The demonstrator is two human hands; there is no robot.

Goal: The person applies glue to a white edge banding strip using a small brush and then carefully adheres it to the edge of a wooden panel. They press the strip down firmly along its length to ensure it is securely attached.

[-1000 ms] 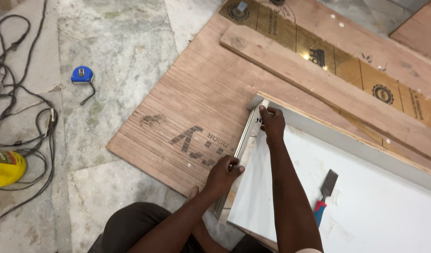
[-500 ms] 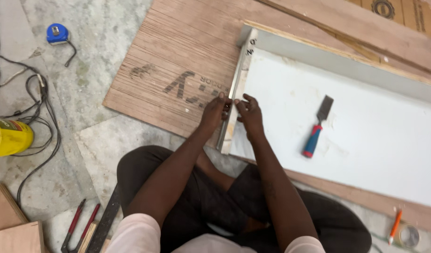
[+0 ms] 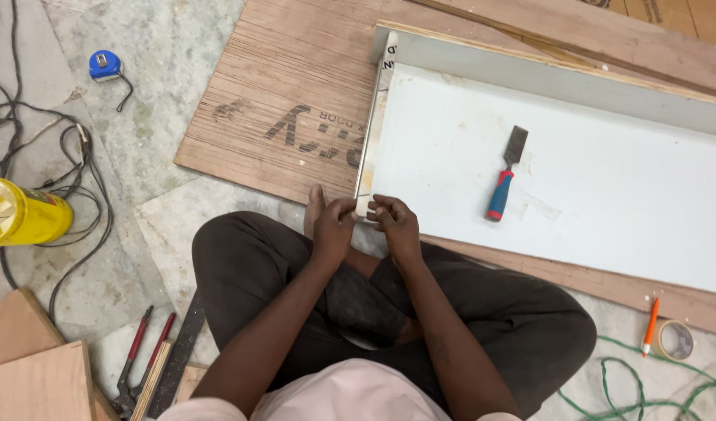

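Mid-frame, your left hand and right hand both have a tight pinch grip on the near end of the edge strip along the white board.

Bare white laminate board lay open right of both hands, interrupted only by a red-and-blue-handled chisel; a raised grey edge wall closed its far side.
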